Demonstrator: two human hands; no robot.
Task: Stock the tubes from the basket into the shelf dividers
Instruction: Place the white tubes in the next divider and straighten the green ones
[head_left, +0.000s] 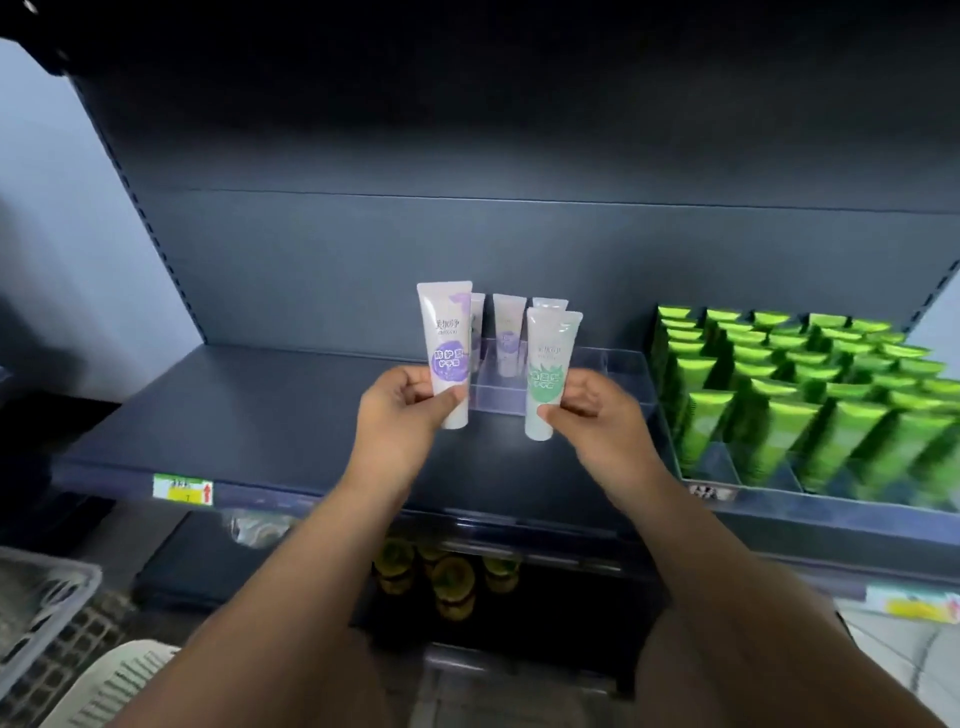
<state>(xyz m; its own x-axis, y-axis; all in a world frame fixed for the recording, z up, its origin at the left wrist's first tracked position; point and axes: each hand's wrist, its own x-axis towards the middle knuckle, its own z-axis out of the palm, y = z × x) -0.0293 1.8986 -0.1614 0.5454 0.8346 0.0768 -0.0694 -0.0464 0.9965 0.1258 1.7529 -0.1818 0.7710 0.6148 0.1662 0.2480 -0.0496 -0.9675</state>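
Both hands are busy here, one tube each. The left hand (400, 410) pinches the purple-label tube (448, 332) low down near the cap, thumb across the front and fingers curled behind. The right hand (592, 415) does the same with the green-label tube (549, 358). Both tubes are upright, cap down and crimped end up, held just above the shelf (260, 415).

Right behind the hands sits the clear divider tray (618, 364), with a few matching tubes (509, 317) already standing in its back slots. The basket (78, 571) is down low, well off to the left of the left hand, and I can't see what's in it from here. Well out past the right hand there's a big block of bright green packs (779, 415).

Handling-wise, these look like light, squishy plastic tubes. The bodies are glossy, so probably a bit slippery, and they'd dent if squeezed hard. I'd say the grip near the cap is the smart spot, since that end is the stiffest and it's the end that has to land flat. They look top-heavy standing on those little caps, so I'd guess they tip easily. Lower each one straight into its slot and let the divider wall steady it before letting go. Bumping the ones already standing is the main risk.
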